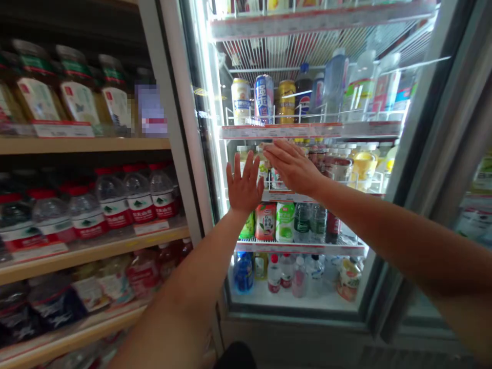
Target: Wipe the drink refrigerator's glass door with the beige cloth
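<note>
Both hands up at a lit display fridge [300, 316], arms reaching from the near side toward the far side. Left hand [245, 193]: fingers wide, fanned and pointing up, back of the hand showing, nothing seen in it. Right hand [298, 168]: fingers straight and lying close together, pointing left, nothing seen in it; palm hidden. The hands are near each other, with a gap between. Contact with the fridge: can't tell.

Middle-shelf drinks [338, 166] are beyond the hands, partly covered by them and running out to the right. A yellow container [363, 163] sits near the right end of that row.

Shelf above, left to right: white can [241, 100], blue can [264, 97], gold can [286, 102], dark bottle [303, 91], all upright. Shelf below: red pack [265, 222], just right of it a green-and-white bottle [285, 222]. Fridge floor: blue bottle [243, 272] at left, printed tub [349, 279] at right.

Left of the fridge: wooden shelving [84, 145]. Brown bottles [79, 97] on its upper shelf, red-capped water bottles [111, 200] on the shelf below.
</note>
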Demonstrator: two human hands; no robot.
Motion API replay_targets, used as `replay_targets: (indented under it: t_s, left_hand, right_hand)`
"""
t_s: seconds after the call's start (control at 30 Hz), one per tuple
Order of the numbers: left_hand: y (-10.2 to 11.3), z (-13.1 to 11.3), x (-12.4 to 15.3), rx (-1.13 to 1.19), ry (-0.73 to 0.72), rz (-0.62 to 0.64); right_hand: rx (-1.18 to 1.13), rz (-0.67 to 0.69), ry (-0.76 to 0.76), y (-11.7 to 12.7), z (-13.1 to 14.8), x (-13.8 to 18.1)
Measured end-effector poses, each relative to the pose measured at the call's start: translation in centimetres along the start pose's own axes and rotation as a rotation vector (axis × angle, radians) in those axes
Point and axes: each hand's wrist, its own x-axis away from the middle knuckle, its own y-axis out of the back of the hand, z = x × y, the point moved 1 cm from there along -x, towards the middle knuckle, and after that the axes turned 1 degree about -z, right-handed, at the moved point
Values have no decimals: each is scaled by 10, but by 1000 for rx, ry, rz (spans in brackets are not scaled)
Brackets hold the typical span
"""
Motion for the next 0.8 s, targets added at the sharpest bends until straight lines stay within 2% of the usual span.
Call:
replay_targets:
  t_s: [0.03,0.13,0.2,0.33,0.4,0.53,0.6,0.67,0.77,0.8]
  left_hand:
    - [0,0,0,10,7,5]
    - [0,0,0,26,23,14]
    - [0,0,-1,26,23,12]
    - [1,-1,-2,38,34,19]
    - [1,-1,-2,43,33,26]
    - [1,0,-1,10,3,1]
    - [0,0,-1,4,2,-6]
    - [-1,0,-1,12,14,0]
    - [-2,1,-1,22,18,1]
    - [-3,2,-1,23,10,-6]
  right_hand:
    - [-2,-20,-17,1,-6,-4]
    - [17,-198,-132,7,-26,-14]
    - [28,-228,-148,8,-27,-10]
    - [6,23,20,5,-6,13]
    - [-3,67,64,8,-7,17]
    - [11,-148,-102,19,-33,13]
    - [25,-192,-148,19,-34,19]
    - [34,-121,-117,16,-23,34]
    - [-24,129,124,13,-5,52]
    - [-37,170,174,15,-5,53]
